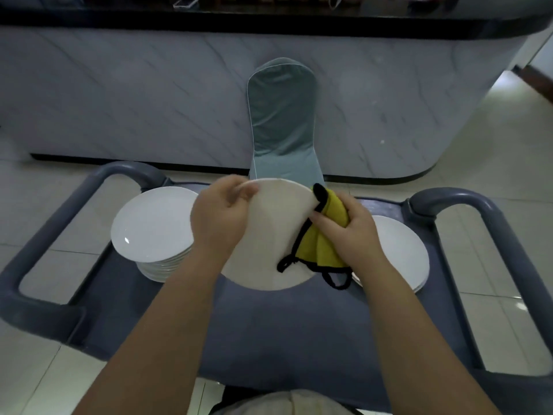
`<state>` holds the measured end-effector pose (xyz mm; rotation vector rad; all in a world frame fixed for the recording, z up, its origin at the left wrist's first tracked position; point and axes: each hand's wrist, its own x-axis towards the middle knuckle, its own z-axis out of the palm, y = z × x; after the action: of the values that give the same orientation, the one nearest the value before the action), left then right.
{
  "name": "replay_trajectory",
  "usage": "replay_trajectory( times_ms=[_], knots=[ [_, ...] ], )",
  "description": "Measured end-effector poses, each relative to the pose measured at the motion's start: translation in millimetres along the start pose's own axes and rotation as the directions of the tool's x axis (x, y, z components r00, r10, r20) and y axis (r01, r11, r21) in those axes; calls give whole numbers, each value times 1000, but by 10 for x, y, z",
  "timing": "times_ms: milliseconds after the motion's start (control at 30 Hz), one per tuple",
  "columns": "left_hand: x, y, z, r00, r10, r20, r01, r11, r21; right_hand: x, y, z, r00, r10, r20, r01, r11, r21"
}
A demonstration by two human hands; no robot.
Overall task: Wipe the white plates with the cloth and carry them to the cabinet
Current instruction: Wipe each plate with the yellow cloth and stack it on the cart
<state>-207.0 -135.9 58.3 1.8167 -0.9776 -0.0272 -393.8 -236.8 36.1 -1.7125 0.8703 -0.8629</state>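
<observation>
Lower centre: two bare forearms reaching forward over the grey service cart (269,333), its flat top serving as workbench and carrier at once. Mid-frame, above the cart top: one white plate (269,238), lifted clear and tilted toward the camera, probably to give the cloth free run over face and rim. At the plate's left edge: left hand (223,218) gripping the rim, thumb on the near face, fingers behind and out of sight, steadying the plate. At the plate's right edge: right hand (351,235), closed round a bunched yellow cloth (324,235) with black trim and pressing it to the rim, a loose black loop dangling below. Judged step: wiping under way, carrying not yet begun. Left of centre, on the cart: tall stack of white plates (151,226), just beside the held plate. Right of centre, partly hidden behind the right hand: lower pile of white plates (401,250). Two piles kept apart, likely wiped from unwiped, though impossible to tell which. At the far left: looped cart handle (45,235), with its twin at the far right. Beyond the cart, centre: chair back (282,121) in a grey-green cover, set against a marbled counter front (119,100) under a dark countertop (269,19). No cabinet identifiable in frame.
</observation>
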Motion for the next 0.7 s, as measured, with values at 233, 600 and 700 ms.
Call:
replay_trajectory(
  times_ms=[233,600,700],
  knots=[
    [-670,-399,119,886,-440,147,464,848,-256,-216,348,86,985,-80,-150,61,990,-129],
    [-681,94,-108,370,-628,685,750,-233,-619,-458,312,109,678,-734,36,620,545,-564],
    [-676,93,-98,364,-654,663,747,-220,-627,-485,367,15,666,-741,86,651,521,-552]
  ],
)
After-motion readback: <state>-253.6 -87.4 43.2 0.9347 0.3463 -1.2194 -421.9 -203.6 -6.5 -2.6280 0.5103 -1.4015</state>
